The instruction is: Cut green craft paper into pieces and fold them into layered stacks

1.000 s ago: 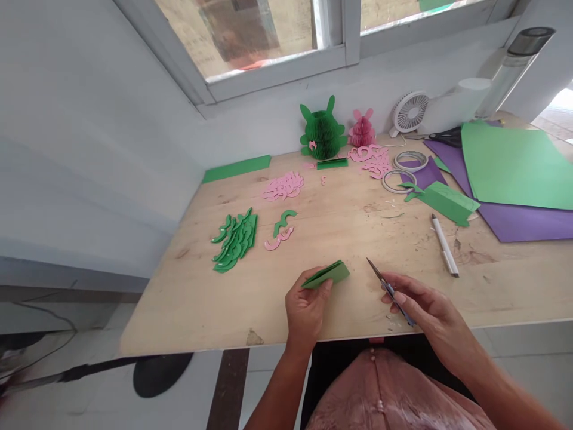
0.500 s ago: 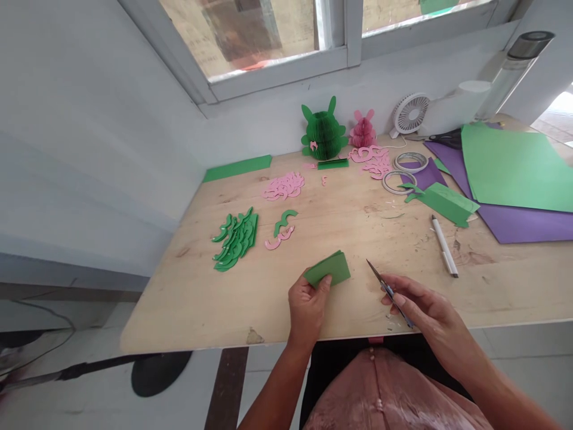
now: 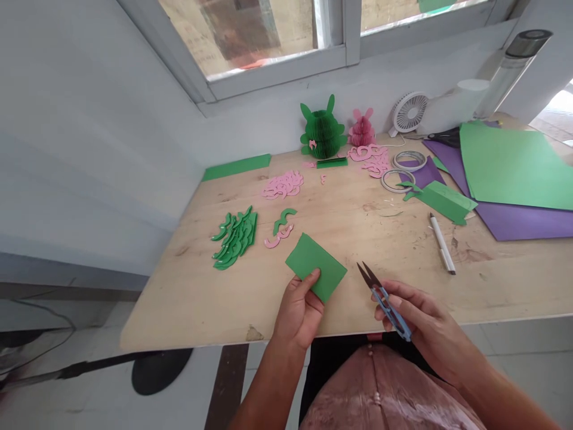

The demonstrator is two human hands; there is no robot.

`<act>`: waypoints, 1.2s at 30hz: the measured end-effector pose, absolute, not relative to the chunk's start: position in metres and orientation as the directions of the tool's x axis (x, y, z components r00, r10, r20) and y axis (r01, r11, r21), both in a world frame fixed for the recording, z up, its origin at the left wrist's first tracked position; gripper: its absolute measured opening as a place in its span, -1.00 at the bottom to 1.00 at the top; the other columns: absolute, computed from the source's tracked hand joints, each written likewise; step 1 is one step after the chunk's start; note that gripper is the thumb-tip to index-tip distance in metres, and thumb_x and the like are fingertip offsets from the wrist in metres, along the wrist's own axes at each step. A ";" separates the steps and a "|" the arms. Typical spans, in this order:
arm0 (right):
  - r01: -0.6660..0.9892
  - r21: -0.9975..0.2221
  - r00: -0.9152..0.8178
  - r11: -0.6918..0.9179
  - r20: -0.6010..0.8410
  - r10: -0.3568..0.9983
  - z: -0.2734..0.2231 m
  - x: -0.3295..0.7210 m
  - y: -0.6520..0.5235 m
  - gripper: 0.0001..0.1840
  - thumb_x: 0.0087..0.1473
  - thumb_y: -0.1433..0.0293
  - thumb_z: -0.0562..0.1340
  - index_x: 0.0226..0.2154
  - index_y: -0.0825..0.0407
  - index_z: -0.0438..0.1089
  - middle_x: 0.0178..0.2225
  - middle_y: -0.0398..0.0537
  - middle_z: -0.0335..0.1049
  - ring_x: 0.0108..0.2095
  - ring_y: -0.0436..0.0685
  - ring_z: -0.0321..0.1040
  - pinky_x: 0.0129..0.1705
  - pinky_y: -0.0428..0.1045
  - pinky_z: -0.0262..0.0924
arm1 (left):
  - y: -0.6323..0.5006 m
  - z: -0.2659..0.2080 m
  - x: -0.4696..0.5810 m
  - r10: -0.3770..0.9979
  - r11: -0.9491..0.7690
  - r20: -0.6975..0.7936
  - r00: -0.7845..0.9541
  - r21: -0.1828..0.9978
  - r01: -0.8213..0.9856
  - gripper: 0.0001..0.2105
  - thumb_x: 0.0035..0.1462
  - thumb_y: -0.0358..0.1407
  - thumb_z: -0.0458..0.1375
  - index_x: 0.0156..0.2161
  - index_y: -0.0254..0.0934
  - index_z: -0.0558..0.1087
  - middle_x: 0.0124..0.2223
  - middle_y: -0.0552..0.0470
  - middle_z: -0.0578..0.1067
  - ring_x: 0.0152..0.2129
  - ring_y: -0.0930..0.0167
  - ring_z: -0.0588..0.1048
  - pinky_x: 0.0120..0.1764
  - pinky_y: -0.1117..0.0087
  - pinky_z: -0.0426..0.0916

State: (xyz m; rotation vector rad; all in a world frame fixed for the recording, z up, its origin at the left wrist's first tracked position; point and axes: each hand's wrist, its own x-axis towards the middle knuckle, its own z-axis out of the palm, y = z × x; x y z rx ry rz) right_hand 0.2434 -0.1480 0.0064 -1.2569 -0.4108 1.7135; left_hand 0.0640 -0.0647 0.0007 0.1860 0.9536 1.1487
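Head view is showing the folded green paper [image 3: 319, 261] broad side up over the worktop [image 3: 197, 316]; a second ago its layered edges were facing up. Fingers of the left hand [image 3: 296, 309] are pinching it; those of the right hand [image 3: 423, 313] are holding blue thread snips [image 3: 388, 315] just beside it, dark blades now showing parted. At the back right, a clear, metal-capped bottle [image 3: 511, 77] is standing, contents indistinct. Curvy green cut-outs [image 3: 235, 242] are lying heaped to the left.

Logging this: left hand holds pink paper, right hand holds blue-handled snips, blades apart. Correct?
Not quite: the paper in the left hand is green, as the head view shows. The right hand does hold blue-handled snips, blades apart.
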 end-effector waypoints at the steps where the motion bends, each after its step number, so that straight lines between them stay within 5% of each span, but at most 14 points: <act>1: -0.522 -0.685 -0.045 -0.507 -0.572 0.819 0.008 0.241 -0.148 -0.66 -0.04 0.18 0.33 -0.18 -0.07 0.47 -0.36 -0.10 0.46 -0.38 0.02 0.34 -0.31 -0.06 0.24 | -0.064 0.002 0.064 0.822 0.446 -0.564 0.080 0.550 -0.706 -0.80 -0.06 -0.57 0.21 -0.27 -0.35 0.50 -0.33 -0.04 0.60 -0.40 0.44 0.56 -0.23 0.47 0.46; 11: -0.489 -0.709 -0.100 -0.508 -0.533 0.840 0.009 0.225 -0.152 -0.72 0.00 0.18 0.30 -0.29 0.03 0.50 -0.49 -0.11 0.41 -0.59 -0.08 0.11 -0.53 -0.11 -0.01 | -0.065 -0.002 0.065 0.800 0.432 -0.597 0.057 0.507 -0.746 -0.80 0.01 -0.61 0.13 -0.26 -0.37 0.50 -0.32 -0.04 0.60 -0.37 0.43 0.57 -0.25 0.49 0.47; 14: -0.455 -0.751 -0.053 -0.478 -0.514 0.856 0.006 0.224 -0.150 -0.72 -0.01 0.18 0.30 -0.25 -0.01 0.48 -0.31 -0.08 0.45 -0.55 -0.09 0.11 -0.50 -0.10 0.04 | -0.066 -0.002 0.065 0.812 0.436 -0.580 0.068 0.524 -0.732 -0.80 0.00 -0.59 0.16 -0.24 -0.37 0.50 -0.29 -0.05 0.60 -0.33 0.41 0.57 -0.23 0.48 0.46; 18: -0.400 -0.808 0.013 -0.432 -0.476 0.879 0.001 0.224 -0.147 -0.69 0.01 0.17 0.27 -0.23 0.00 0.46 -0.41 -0.10 0.41 -0.54 -0.06 0.08 -0.46 -0.09 0.08 | -0.068 -0.002 0.065 0.816 0.442 -0.574 0.069 0.543 -0.714 -0.80 -0.03 -0.56 0.20 -0.25 -0.36 0.51 -0.28 -0.05 0.60 -0.32 0.41 0.56 -0.22 0.48 0.45; 23: -0.276 -0.889 0.153 -0.364 -0.415 0.897 -0.002 0.222 -0.136 -0.66 -0.01 0.14 0.27 -0.19 -0.03 0.44 -0.27 -0.07 0.43 -0.53 -0.06 0.11 -0.51 -0.09 0.09 | -0.076 -0.002 0.068 0.864 0.418 -0.496 0.084 0.616 -0.667 -0.70 -0.13 -0.50 0.30 -0.20 -0.34 0.50 -0.25 -0.05 0.60 -0.31 0.39 0.56 -0.21 0.45 0.45; 36: -0.254 -0.908 0.210 -0.335 -0.389 0.897 -0.002 0.213 -0.124 -0.55 -0.08 0.16 0.33 -0.13 0.00 0.41 -0.47 -0.19 0.34 -0.54 -0.06 0.11 -0.48 -0.12 0.07 | -0.093 -0.004 0.074 0.886 0.446 -0.433 0.168 0.694 -0.565 -0.65 -0.14 -0.36 0.35 -0.16 -0.30 0.50 -0.15 -0.10 0.57 -0.19 0.28 0.53 -0.09 0.29 0.40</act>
